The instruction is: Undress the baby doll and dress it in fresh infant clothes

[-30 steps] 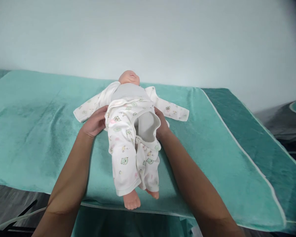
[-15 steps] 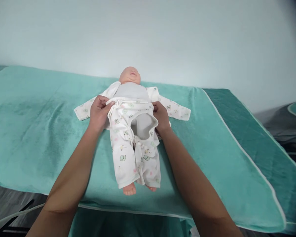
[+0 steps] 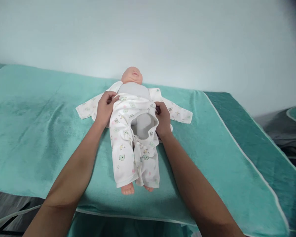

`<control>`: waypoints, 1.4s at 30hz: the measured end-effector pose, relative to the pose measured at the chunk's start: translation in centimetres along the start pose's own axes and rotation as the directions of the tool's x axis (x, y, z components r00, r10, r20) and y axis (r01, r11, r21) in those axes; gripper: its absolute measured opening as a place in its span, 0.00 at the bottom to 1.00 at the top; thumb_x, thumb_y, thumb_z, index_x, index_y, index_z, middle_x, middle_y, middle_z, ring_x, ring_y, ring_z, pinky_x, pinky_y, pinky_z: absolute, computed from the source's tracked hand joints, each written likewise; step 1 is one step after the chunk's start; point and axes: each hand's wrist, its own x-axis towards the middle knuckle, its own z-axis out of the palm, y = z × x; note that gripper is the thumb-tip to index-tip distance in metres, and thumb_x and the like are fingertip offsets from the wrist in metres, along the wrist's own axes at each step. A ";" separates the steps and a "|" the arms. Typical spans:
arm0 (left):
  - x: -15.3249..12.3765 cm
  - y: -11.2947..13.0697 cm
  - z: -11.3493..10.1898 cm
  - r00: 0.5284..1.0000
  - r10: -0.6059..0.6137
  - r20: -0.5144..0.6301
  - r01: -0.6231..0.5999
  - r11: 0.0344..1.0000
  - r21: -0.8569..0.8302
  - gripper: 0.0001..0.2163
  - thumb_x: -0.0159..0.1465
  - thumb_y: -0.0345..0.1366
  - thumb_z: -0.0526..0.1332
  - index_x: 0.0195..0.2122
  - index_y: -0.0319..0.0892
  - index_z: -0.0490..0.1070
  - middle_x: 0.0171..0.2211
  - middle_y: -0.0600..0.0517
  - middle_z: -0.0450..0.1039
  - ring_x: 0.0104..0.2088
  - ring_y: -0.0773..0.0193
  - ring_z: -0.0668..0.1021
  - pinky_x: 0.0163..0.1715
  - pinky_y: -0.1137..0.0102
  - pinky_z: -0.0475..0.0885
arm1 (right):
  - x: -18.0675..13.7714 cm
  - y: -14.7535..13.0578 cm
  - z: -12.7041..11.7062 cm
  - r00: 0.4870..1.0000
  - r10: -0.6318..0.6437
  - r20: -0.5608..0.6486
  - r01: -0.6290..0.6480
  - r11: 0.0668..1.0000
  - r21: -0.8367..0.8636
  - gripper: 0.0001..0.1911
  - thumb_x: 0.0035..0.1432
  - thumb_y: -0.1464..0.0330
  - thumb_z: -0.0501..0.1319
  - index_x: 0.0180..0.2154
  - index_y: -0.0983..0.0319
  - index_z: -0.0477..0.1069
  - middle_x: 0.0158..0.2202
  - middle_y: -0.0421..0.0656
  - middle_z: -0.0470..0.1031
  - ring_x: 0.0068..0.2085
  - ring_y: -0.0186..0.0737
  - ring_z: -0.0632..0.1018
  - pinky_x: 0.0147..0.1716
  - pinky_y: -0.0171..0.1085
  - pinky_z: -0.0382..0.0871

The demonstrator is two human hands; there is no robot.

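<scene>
Now | my left hand [image 3: 105, 110], right hand [image 3: 162, 120] clench trousers [image 3: 124, 158] at waistband, one per hip | so it sits level on doll [image 3: 132, 75]

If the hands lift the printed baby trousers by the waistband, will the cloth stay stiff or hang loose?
Probably loose: the printed trousers wrinkle and bunch between the legs, so the cloth looks thin and floppy. Likely light too, as the left hand and right hand seem to hold the waistband by fingertips.
</scene>
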 end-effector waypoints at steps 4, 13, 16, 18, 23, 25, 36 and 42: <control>0.3 1.9 -0.9 0.965 0.184 0.187 -0.213 0.965 0.153 0.05 0.66 0.39 0.63 0.40 0.45 0.74 0.49 0.48 0.73 0.53 0.57 0.74 0.53 0.65 0.68 | 0.1 -0.5 -0.4 0.994 -0.086 0.061 0.084 0.996 0.036 0.08 0.58 0.69 0.60 0.40 0.56 0.73 0.40 0.39 0.75 0.43 0.39 0.75 0.45 0.38 0.69; 2.8 1.0 0.5 0.990 0.022 -0.137 0.021 0.953 0.301 0.08 0.69 0.37 0.60 0.33 0.47 0.62 0.30 0.53 0.69 0.34 0.59 0.72 0.40 0.65 0.65 | 2.8 0.7 -0.9 0.924 0.227 0.308 -0.327 0.886 0.328 0.18 0.51 0.56 0.73 0.39 0.57 0.72 0.35 0.38 0.79 0.36 0.39 0.78 0.39 0.40 0.74; 3.4 -0.7 1.1 0.949 -0.121 -0.292 0.189 0.958 0.216 0.11 0.69 0.33 0.59 0.31 0.47 0.58 0.30 0.54 0.66 0.34 0.60 0.70 0.39 0.65 0.63 | 3.5 0.8 -0.7 0.883 0.276 0.379 -0.415 0.837 0.357 0.21 0.48 0.53 0.74 0.36 0.57 0.71 0.31 0.37 0.77 0.33 0.39 0.76 0.36 0.40 0.73; 3.4 -1.3 1.1 0.963 -0.141 -0.231 0.191 0.958 0.212 0.10 0.69 0.34 0.59 0.31 0.47 0.58 0.30 0.55 0.66 0.34 0.60 0.70 0.40 0.65 0.63 | 3.6 0.6 -0.4 0.893 0.271 0.360 -0.402 0.839 0.368 0.20 0.50 0.52 0.73 0.34 0.57 0.70 0.30 0.37 0.75 0.31 0.38 0.75 0.35 0.40 0.72; 3.1 -1.2 0.6 0.995 0.071 0.064 -0.086 0.960 0.266 0.07 0.69 0.37 0.58 0.33 0.46 0.64 0.38 0.50 0.72 0.44 0.57 0.72 0.52 0.63 0.65 | 3.2 0.1 0.6 0.954 0.222 0.202 -0.284 0.887 0.364 0.17 0.55 0.52 0.68 0.34 0.56 0.69 0.28 0.35 0.69 0.29 0.35 0.69 0.32 0.36 0.68; 3.0 -0.7 0.3 0.984 0.123 0.130 -0.152 0.957 0.245 0.06 0.69 0.40 0.59 0.35 0.45 0.66 0.45 0.47 0.73 0.51 0.57 0.72 0.58 0.63 0.64 | 3.4 -0.1 0.6 0.964 0.204 0.172 -0.250 0.916 0.315 0.16 0.56 0.53 0.68 0.35 0.56 0.69 0.30 0.34 0.69 0.30 0.34 0.68 0.32 0.35 0.66; 2.7 2.2 0.5 0.943 0.085 0.322 -0.157 0.966 0.205 0.06 0.67 0.40 0.59 0.35 0.46 0.65 0.53 0.47 0.75 0.58 0.55 0.74 0.59 0.62 0.65 | 7.4 -1.9 0.1 0.870 -0.258 0.421 0.340 0.931 -0.133 0.12 0.64 0.56 0.60 0.34 0.56 0.68 0.41 0.44 0.74 0.43 0.45 0.73 0.47 0.44 0.66; 5.0 0.3 1.3 0.998 0.039 0.043 -0.052 0.928 0.369 0.13 0.63 0.29 0.57 0.25 0.46 0.53 0.23 0.56 0.59 0.29 0.62 0.66 0.36 0.66 0.62 | 9.3 -2.2 2.4 0.947 -0.091 0.309 0.219 0.884 -0.412 0.07 0.62 0.64 0.59 0.32 0.56 0.63 0.26 0.38 0.68 0.30 0.41 0.67 0.35 0.40 0.59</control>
